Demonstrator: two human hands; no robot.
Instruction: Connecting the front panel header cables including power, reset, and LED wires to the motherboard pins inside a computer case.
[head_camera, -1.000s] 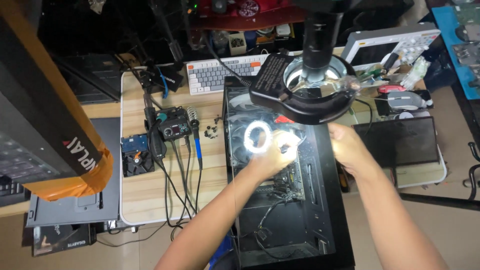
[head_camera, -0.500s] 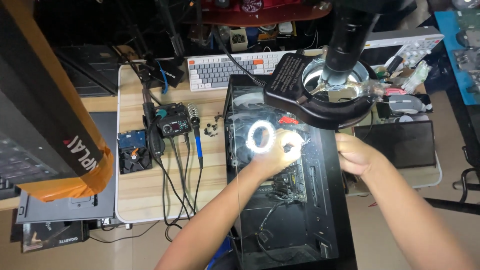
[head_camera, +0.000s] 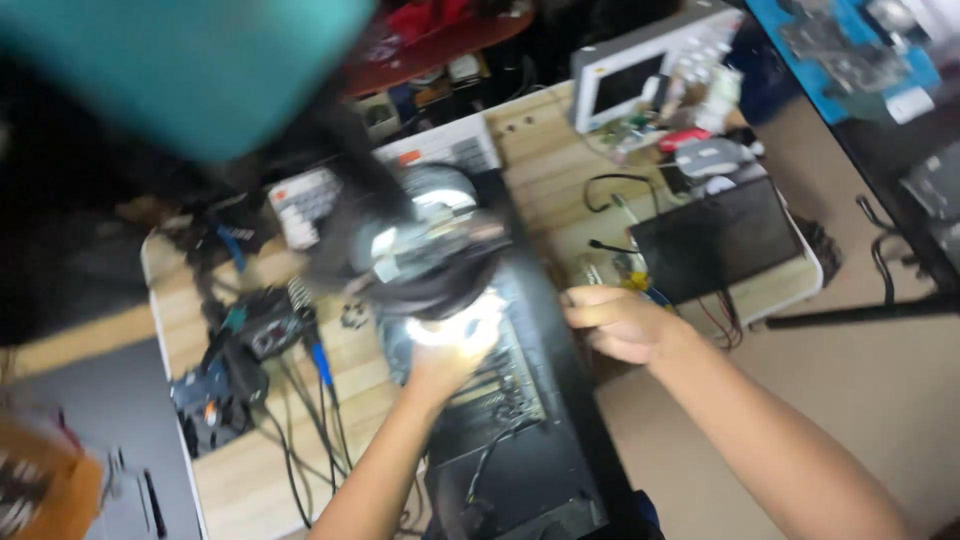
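Open computer case (head_camera: 520, 440): lay on wooden counter (head_camera: 560, 170). Left hand (head_camera: 445, 360) inside under ring lamp (head_camera: 430, 250), finger state unclear. Right hand (head_camera: 620, 322), fingers curled, gripped the case's edge.

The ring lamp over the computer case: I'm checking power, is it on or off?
On. The ring lamp throws a bright white glow onto the left hand inside the computer case, despite blur.
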